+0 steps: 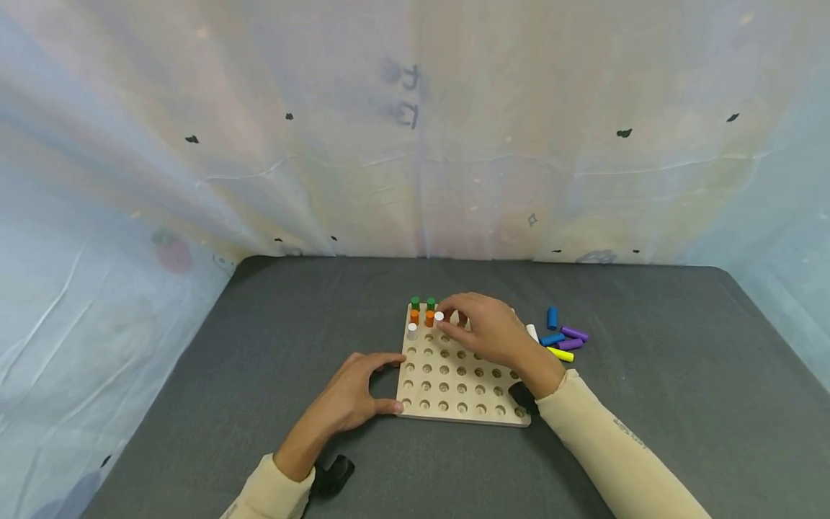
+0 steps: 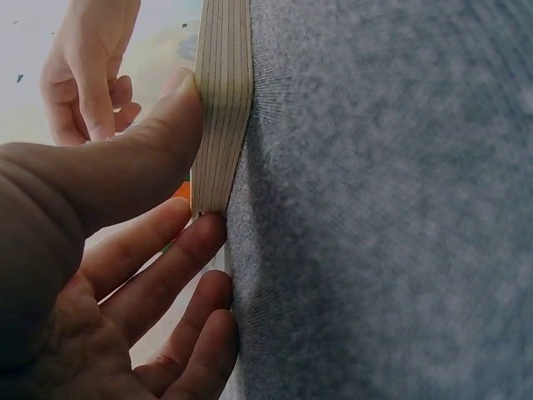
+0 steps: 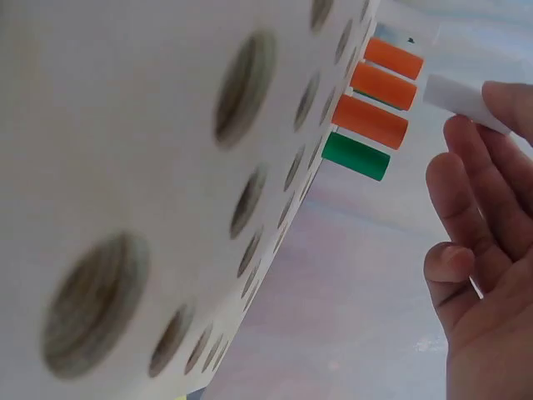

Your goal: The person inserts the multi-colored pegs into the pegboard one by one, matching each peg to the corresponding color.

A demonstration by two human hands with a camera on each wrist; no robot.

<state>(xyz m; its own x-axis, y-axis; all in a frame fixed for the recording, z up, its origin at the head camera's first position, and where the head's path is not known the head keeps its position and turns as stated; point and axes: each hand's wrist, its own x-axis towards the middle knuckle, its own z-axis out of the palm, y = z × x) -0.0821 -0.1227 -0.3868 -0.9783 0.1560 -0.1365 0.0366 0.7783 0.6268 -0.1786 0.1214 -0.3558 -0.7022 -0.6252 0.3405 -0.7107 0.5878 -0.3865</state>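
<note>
A pale wooden pegboard (image 1: 452,397) with rows of round holes lies on the table. My right hand (image 1: 489,328) is above its far part and pinches a white peg (image 3: 454,97) between thumb and fingertips. That peg is clear of the board in the right wrist view. Green pegs (image 1: 416,303) stand in the far row, orange pegs (image 1: 414,317) in front of them, and one white peg (image 1: 412,331) nearer at the left edge. The right hand hides part of these rows. My left hand (image 1: 346,396) touches the board's left side with thumb and fingertips, its fingers spread.
Right of the board lie loose pegs: blue (image 1: 552,318), purple (image 1: 574,334), yellow (image 1: 560,355) and white (image 1: 532,332). The table (image 1: 311,317) has a dark grey cloth. A pale printed curtain (image 1: 480,130) hangs behind it.
</note>
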